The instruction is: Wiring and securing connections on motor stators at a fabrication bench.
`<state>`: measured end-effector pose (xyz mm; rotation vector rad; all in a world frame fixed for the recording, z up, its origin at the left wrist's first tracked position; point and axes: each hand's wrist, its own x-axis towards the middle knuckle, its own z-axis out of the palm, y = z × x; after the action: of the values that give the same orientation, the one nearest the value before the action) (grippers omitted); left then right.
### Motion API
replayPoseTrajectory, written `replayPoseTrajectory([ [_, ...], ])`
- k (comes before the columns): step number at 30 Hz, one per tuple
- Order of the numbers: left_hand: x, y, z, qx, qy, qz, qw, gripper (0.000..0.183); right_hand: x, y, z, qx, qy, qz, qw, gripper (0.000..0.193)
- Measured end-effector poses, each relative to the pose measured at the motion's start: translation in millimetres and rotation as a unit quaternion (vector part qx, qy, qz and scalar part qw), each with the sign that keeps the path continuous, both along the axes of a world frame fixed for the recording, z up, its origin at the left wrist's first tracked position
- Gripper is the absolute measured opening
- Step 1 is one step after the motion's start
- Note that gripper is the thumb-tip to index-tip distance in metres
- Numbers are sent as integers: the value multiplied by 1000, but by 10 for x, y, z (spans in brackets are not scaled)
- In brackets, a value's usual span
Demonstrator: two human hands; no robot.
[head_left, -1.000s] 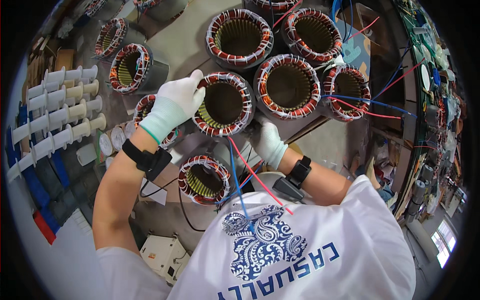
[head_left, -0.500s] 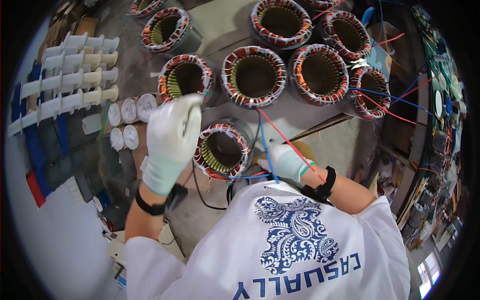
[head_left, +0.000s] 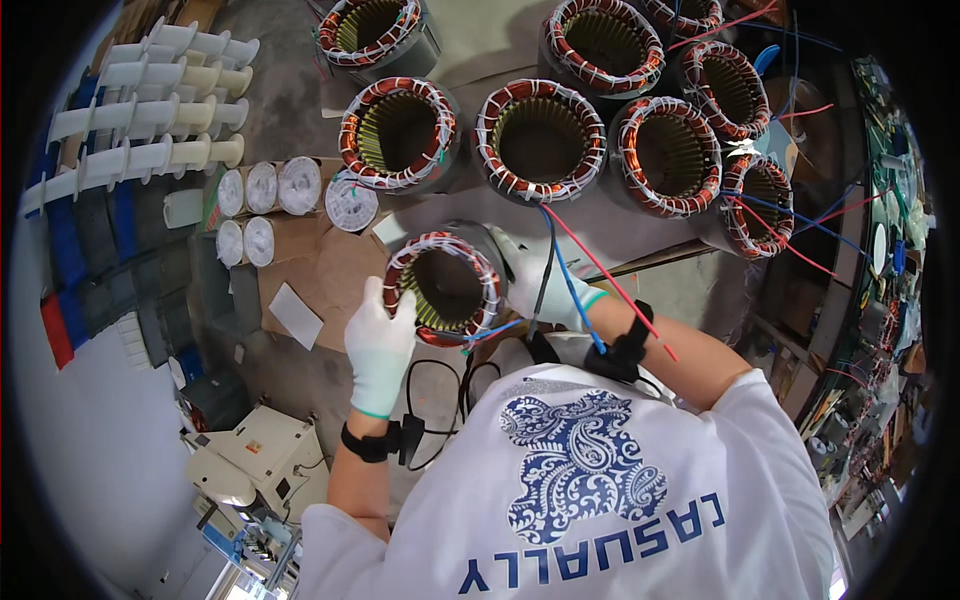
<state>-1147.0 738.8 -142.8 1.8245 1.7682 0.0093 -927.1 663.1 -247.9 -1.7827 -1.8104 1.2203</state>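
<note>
A motor stator (head_left: 478,262) faces me near my body, its copper windings laced with white cord around a bore lined with yellow slot strips. Gripping its left rim is my left hand (head_left: 381,335), in a white glove, with fingertips over the winding edge. My gloved right hand (head_left: 548,288) holds the grey outer casing from the right side, its fingers partly hidden behind it. A short blue lead (head_left: 497,330) comes off the lower rim. Beyond it stands another stator (head_left: 540,192), whose red lead (head_left: 610,275) and blue lead (head_left: 575,290) hang over my right wrist.
More wound stators (head_left: 668,205) stand close together on the bench (head_left: 470,45). White-wrapped rolls (head_left: 299,186) and cardboard (head_left: 318,270) lie at left, below racks of white spools (head_left: 140,118). A beige machine (head_left: 262,458) is at lower left; cluttered shelves (head_left: 880,300) line the right.
My left hand has come down from above the stator onto its left rim. My right hand has shifted up along the casing. The whole view has also shifted.
</note>
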Motion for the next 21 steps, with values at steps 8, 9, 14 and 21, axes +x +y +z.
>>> replayPoseTrajectory([
  [8, -51, 73, -135, 19, -22, -30, 999, 26, 71, -1, 0, -113, 140, -94, 979, 54],
  [9, -33, 90, -111, 18, -22, -37, 999, 26, 72, -48, 8, -162, 117, -70, 977, 43],
  [14, 97, 328, 34, -34, 3, -33, 999, 23, -113, -268, 181, -176, 260, 81, 946, 18],
  [21, 167, 428, 284, 50, 171, -204, 963, 30, 109, -415, -517, -65, 323, -123, 936, 23],
])
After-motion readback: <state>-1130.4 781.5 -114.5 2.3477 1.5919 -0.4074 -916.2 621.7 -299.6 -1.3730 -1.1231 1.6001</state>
